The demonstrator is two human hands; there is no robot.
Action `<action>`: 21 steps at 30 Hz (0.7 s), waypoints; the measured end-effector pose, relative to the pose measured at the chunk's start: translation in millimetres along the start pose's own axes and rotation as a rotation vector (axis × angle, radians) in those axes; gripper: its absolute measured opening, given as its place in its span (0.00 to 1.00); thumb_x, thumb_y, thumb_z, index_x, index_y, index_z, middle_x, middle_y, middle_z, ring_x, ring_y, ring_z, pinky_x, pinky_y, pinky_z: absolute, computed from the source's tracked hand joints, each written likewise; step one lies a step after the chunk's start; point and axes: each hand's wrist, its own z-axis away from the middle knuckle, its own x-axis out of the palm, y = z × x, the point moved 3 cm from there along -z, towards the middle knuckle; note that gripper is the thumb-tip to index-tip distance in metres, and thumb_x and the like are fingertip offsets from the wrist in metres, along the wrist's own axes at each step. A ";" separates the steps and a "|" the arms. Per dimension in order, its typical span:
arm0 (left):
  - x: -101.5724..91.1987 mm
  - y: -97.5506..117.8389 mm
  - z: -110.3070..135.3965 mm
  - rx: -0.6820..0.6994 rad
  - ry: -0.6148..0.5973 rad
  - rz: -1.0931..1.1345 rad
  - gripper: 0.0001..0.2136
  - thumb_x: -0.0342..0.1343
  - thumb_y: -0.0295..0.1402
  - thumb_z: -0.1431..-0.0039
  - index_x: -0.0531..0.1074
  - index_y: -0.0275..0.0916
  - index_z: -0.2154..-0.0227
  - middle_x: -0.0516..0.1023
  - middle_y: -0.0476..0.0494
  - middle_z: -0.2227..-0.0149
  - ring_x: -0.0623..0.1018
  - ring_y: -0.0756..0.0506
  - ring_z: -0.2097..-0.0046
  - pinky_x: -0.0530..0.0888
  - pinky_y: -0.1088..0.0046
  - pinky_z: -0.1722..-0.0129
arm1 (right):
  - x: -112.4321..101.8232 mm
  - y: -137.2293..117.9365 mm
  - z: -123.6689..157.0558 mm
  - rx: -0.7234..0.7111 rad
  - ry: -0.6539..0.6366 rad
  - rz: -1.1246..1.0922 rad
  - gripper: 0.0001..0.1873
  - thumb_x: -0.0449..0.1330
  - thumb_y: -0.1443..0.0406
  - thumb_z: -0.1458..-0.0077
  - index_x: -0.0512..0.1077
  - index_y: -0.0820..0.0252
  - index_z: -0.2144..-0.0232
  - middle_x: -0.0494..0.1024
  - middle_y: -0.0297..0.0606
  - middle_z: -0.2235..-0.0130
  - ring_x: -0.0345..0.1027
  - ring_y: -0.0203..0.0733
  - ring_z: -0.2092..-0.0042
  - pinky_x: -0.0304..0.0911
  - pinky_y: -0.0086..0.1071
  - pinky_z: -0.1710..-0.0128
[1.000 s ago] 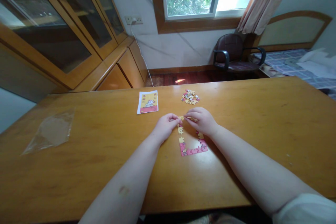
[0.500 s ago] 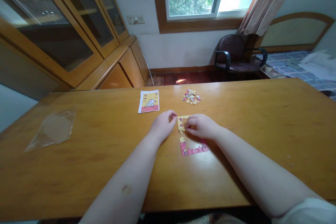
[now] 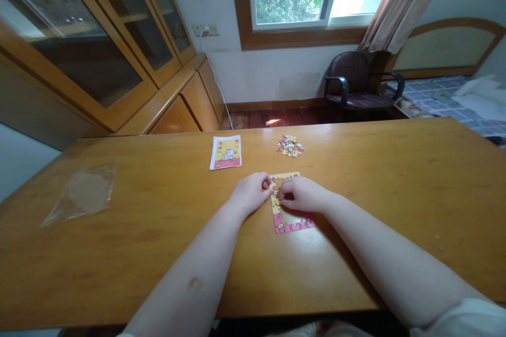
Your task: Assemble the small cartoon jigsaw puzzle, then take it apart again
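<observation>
A jigsaw puzzle border (image 3: 294, 227), yellow at the top and pink at the bottom, lies on the table with bare wood showing inside it. My left hand (image 3: 252, 192) is closed at the border's left side, its thumb and fingertips on the edge pieces. Over the border's middle and right side, my right hand (image 3: 303, 194) is closed, fingers curled down beside the yellow left-side pieces. Whatever those right fingertips pinch is too small to make out. Part of the right side is hidden under the right hand.
Beyond the puzzle sits a pile of loose jigsaw pieces (image 3: 290, 146). A picture card (image 3: 226, 152) of a white animal on yellow and pink lies to its left. At the far left is a clear plastic bag (image 3: 85, 192) on the wooden table (image 3: 158, 184).
The gap in the border's left side has closed up. My left hand has moved down along that side, and my right hand has shifted slightly down.
</observation>
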 end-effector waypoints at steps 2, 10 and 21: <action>-1.9 2.5 1.2 -0.007 -0.008 0.008 0.06 0.57 0.36 0.48 0.70 0.41 0.70 0.75 0.48 0.69 0.73 0.47 0.68 0.64 0.74 0.70 | 0.4 -0.3 0.0 -0.002 0.000 -0.005 0.05 0.59 0.71 0.53 0.74 0.59 0.76 0.75 0.34 0.71 0.67 0.36 0.69 0.59 0.27 0.66; -8.0 16.2 10.5 0.002 -0.149 0.002 0.09 0.60 0.38 0.55 0.67 0.42 0.74 0.72 0.51 0.75 0.69 0.48 0.74 0.58 0.75 0.76 | 3.4 0.2 -0.7 0.001 0.000 0.021 0.04 0.60 0.69 0.53 0.73 0.59 0.77 0.75 0.34 0.72 0.66 0.35 0.71 0.58 0.27 0.69; -4.2 14.0 10.2 0.039 -0.203 0.004 0.13 0.64 0.39 0.62 0.68 0.43 0.73 0.72 0.52 0.74 0.69 0.47 0.73 0.57 0.75 0.75 | 1.4 1.6 -0.9 0.018 -0.009 0.032 0.03 0.60 0.70 0.54 0.73 0.59 0.76 0.75 0.33 0.72 0.66 0.36 0.70 0.58 0.27 0.69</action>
